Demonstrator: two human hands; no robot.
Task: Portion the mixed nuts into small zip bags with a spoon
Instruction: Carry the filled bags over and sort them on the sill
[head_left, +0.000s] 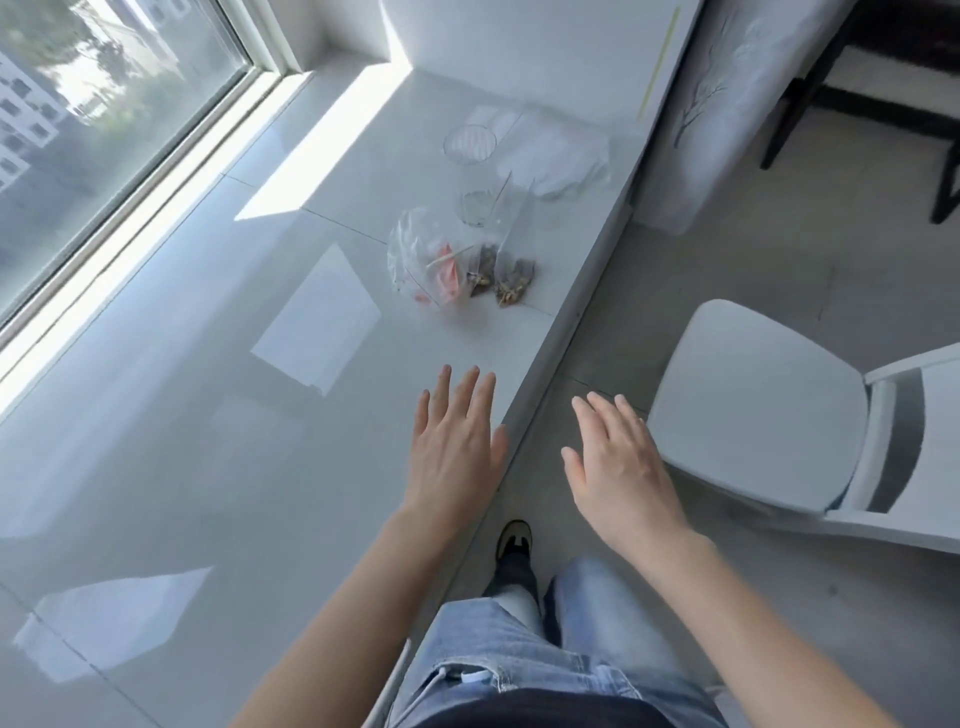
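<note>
A large clear bag (422, 257) with red print lies on the white sill (208, 415), and a pale spoon handle (451, 256) sticks out of it. Two small zip bags (501, 275) holding brown nuts stand just right of it. Behind them a clear glass jar (474, 176) lies on its side, next to a pile of empty zip bags (550, 156). My left hand (454, 447) hovers flat over the sill's near edge, fingers straight, holding nothing. My right hand (618, 462) is spread open over the floor, well short of the bags.
A window (104, 130) runs along the sill's left side. A white chair (758, 410) stands on the floor at right, with a dark chair (857, 78) farther back. My legs and one shoe (514, 540) are below, close to the sill's edge.
</note>
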